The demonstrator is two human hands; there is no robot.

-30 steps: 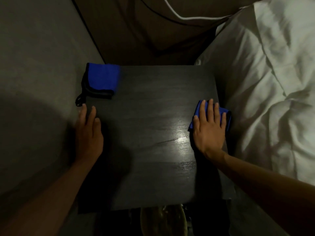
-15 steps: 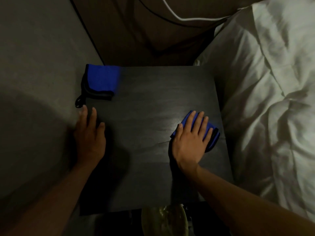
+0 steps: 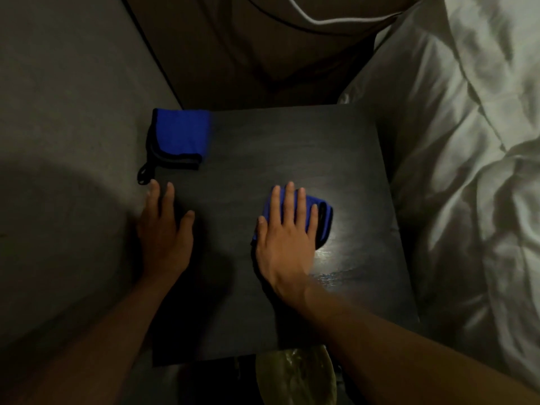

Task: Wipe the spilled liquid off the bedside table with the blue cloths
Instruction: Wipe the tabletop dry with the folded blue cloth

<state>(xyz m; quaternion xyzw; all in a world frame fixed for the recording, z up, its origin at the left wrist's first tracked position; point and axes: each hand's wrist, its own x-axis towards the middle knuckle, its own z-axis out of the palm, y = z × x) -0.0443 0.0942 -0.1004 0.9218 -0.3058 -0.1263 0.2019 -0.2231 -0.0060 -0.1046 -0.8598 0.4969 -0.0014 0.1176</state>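
The dark wooden bedside table (image 3: pixel 292 147) fills the middle of the view. My right hand (image 3: pixel 285 238) lies flat, fingers spread, pressing a folded blue cloth (image 3: pixel 323 220) onto the tabletop near its centre; most of that cloth is hidden under my palm. A wet, shiny streak of liquid (image 3: pixel 336 273) glistens just to the right of my wrist. A second folded blue cloth (image 3: pixel 181 138) with a black hem and hanging loop rests at the table's far left corner. My left hand (image 3: pixel 163 232) rests flat and empty on the table's left edge.
A grey wall (image 3: pixel 64 141) runs along the left of the table. A bed with white rumpled sheets (image 3: pixel 467 171) borders the right side. A brown padded headboard (image 3: pixel 248 48) with a white cord stands behind. A pale rounded object (image 3: pixel 295 375) shows below the table's near edge.
My right hand has slid the blue cloth leftward from the table's right edge toward the centre. My left hand and the far cloth have stayed where they were.
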